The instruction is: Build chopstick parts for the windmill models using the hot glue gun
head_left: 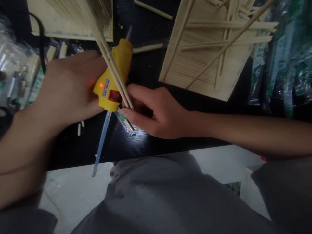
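The thumb and forefinger of the right hand (158, 112) are pinching the near ends of two sticks (111, 61), closing right down on them while the other fingers are curling in beneath. The left hand (68, 84) is wrapping around a yellow glue gun (122, 60), mostly closed, its fingertips hiding behind the body. The two sticks are slanting away over the gun, whose red light is glowing and whose nozzle is pointing toward the far side. A translucent glue stick (101, 146) is poking out of its back, reaching past the table's near edge. A plastic-wrapped bundle (128, 124) is showing just beside the right thumb.

The black tabletop (168, 148) is showing faint grain and catching a bright patch of light near that bundle; small cut ends (79, 129) are lying closer to the left wrist. Farther out, a loose stick (153, 9) is lying between a left panel (70, 31) and a right panel (168, 70), both pale wood, the right one bearing scattered sticks (226, 42). Green-printed wrappers (290, 65) are crowding the right side, and a black cable (42, 35) is curving down at left. Below, grey clothing (156, 191) is covering the lap, and a pale floor (80, 188) is spreading dimly around it
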Motion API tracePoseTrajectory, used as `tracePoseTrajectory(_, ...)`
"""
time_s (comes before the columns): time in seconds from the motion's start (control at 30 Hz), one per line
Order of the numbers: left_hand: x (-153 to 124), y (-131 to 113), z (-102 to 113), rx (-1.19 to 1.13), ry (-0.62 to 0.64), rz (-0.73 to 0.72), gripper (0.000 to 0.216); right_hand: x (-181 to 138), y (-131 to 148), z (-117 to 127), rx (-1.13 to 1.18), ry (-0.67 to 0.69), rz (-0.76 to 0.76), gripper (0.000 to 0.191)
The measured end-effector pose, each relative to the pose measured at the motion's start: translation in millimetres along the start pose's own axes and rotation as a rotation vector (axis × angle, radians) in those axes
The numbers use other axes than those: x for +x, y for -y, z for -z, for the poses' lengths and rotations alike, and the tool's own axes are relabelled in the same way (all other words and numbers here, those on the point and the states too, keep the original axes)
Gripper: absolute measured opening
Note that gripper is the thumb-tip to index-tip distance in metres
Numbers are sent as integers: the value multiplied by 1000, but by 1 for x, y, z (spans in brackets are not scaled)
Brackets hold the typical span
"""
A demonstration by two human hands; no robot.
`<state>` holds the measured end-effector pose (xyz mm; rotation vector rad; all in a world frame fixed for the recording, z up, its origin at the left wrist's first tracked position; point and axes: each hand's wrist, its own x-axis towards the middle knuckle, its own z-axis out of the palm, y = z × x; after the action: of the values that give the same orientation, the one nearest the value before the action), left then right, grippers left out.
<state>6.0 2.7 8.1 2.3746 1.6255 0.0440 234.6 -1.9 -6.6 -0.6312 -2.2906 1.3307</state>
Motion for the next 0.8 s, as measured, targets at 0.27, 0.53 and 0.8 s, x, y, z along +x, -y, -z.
tracePoseTrajectory(0.27,-2,1,-1,7,-15,2,77,1,0,0,32,2,-24,13)
tracePoseTrajectory(0.53,1,-4,1,-9,16,29,82,1,0,0,55,-17,-21,13)
tracePoseTrajectory(0.8,-1,-6,2,-38,-52,-11,71,0,-1,0,24,-8,-16,14)
